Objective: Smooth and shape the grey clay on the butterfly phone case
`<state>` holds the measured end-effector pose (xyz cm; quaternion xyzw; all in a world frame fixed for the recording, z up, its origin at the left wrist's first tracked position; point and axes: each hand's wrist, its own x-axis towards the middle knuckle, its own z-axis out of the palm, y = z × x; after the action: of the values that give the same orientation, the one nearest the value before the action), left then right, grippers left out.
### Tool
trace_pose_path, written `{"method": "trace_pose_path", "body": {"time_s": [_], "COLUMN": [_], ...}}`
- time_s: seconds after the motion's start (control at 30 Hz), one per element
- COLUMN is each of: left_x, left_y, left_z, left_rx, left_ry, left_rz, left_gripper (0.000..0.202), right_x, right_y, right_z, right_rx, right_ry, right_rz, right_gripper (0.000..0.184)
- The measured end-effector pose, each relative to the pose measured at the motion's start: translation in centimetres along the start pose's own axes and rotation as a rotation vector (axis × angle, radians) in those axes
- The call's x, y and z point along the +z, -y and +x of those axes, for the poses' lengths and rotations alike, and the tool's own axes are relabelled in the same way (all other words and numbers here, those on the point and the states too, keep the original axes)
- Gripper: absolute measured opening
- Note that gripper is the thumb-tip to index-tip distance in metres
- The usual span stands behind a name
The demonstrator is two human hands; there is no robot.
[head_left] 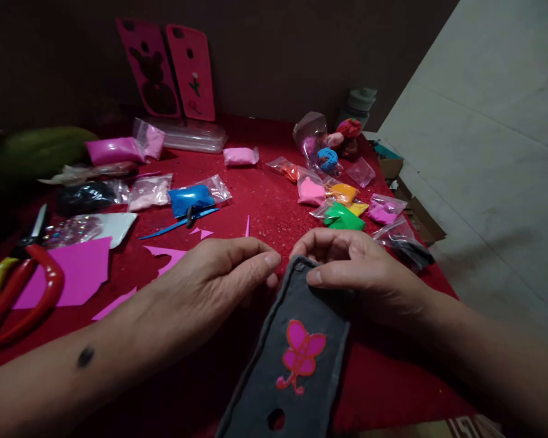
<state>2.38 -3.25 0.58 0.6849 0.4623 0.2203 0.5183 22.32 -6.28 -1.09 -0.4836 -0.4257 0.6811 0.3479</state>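
A dark grey phone case [265, 377] lies on the red table [265, 207] right in front of me, with a pink butterfly-like clay figure [301, 354] stuck on its back. My left hand [219, 280] rests at the case's far left corner, fingers curled and pinched together at its edge. My right hand [351, 271] grips the far end of the case, thumb pressed flat on top and fingers curled behind it.
Several small bags of coloured clay [342, 216] lie across the table, among them a blue one [192, 198]. Red-handled scissors [25, 292] and pink foam scraps [73, 271] sit at left. Two pink cases [173, 70] lean on the back wall. The table edge runs along the right.
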Motion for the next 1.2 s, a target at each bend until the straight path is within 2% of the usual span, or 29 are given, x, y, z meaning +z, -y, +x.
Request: {"method": "trace_pose_path", "body": {"time_s": [0.1, 0.2, 0.3, 0.43, 0.53, 0.63, 0.77, 0.97, 1.2], "left_x": [0.4, 1.0, 1.6, 2.1, 2.4, 2.7, 3.1, 3.3, 3.1], "left_y": [-0.2, 0.0, 0.3, 0.3, 0.2, 0.2, 0.2, -0.2, -0.4], "left_z": [0.2, 0.4, 0.4, 0.1, -0.3, -0.5, -0.7, -1.1, -1.5], "left_rx": [-0.171, -0.264, -0.296, -0.281, -0.234, -0.176, -0.077, -0.014, -0.028], "left_ry": [0.239, 0.339, 0.293, 0.245, 0.186, 0.13, 0.059, 0.053, 0.049], "left_rz": [-0.162, -0.332, -0.391, -0.354, -0.267, -0.245, -0.234, -0.22, -0.147], "left_gripper": [0.028, 0.022, 0.019, 0.015, 0.015, 0.016, 0.028, 0.027, 0.029], "right_x": [0.1, 0.2, 0.3, 0.6, 0.9, 1.2, 1.4, 1.7, 1.8], "right_y": [0.2, 0.2, 0.3, 0.5, 0.8, 0.9, 0.6, 0.1, 0.2], "right_z": [0.0, 0.1, 0.1, -0.1, -0.4, -0.5, -0.6, -0.9, -0.7], "right_rx": [-0.087, -0.119, -0.113, 0.016, 0.069, 0.055, 0.039, 0.044, 0.077], "right_ry": [-0.037, -0.05, -0.054, -0.07, -0.097, -0.116, -0.083, -0.078, -0.076], "right_rz": [-0.107, -0.127, -0.104, -0.123, -0.166, -0.204, -0.205, -0.114, -0.096], "right_gripper": [0.02, 0.02, 0.021, 0.022, 0.022, 0.021, 0.015, 0.014, 0.014]}}
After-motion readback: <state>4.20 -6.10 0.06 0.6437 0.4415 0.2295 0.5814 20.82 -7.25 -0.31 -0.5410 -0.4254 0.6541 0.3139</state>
